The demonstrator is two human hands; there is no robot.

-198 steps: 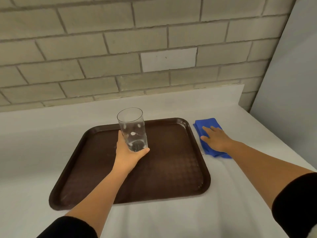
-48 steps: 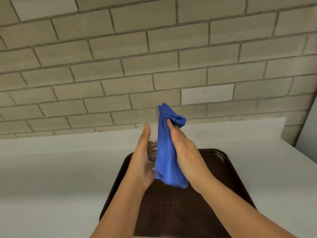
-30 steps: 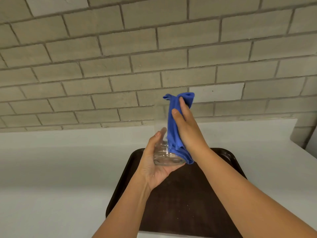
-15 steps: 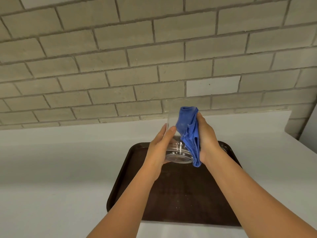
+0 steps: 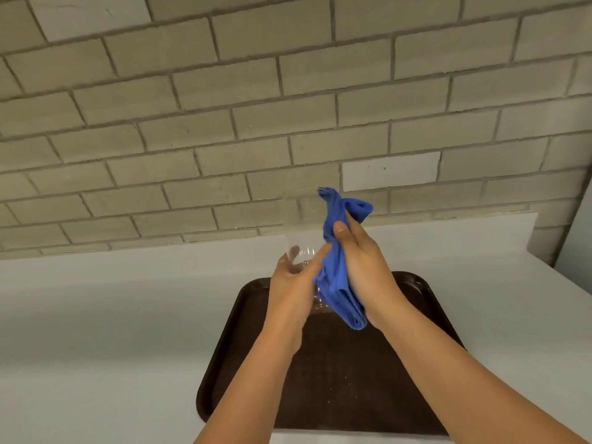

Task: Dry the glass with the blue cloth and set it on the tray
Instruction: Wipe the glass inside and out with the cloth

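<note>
Task status: drying under way, placing not yet done.

Clear cylindrical drinking glass (image 5: 299,232): we hold it raised above the far edge of the tray, our left hand (image 5: 293,288) wrapped around its lower part.

Crumpled blue cloth (image 5: 336,261): we clasp it in our closed right hand (image 5: 365,270), pressed to the glass's right side, its top end at the rim.

Dark brown rectangular plastic tray (image 5: 243,347): on the white desk (image 5: 96,331), holding nothing but a few pale specks.

We judge wiping and setting down remain.
</note>
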